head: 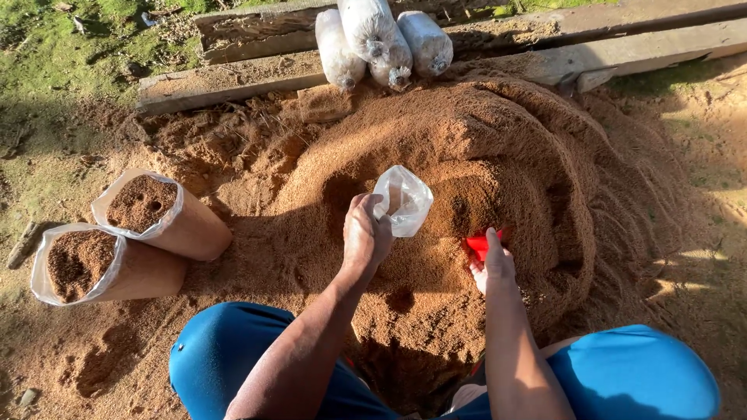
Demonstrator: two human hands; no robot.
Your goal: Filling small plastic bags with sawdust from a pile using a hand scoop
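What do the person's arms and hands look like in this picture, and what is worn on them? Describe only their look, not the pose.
Both arms are bare from where they enter the view down to the wrist: no sleeves show. The left hand and right hand wear no gloves, and no watch, ring or band shows. Below the arms, the knees are covered in plain blue trousers.

Sawdust heap (467,148) on ground (47,171) (two filled bags (132,241))
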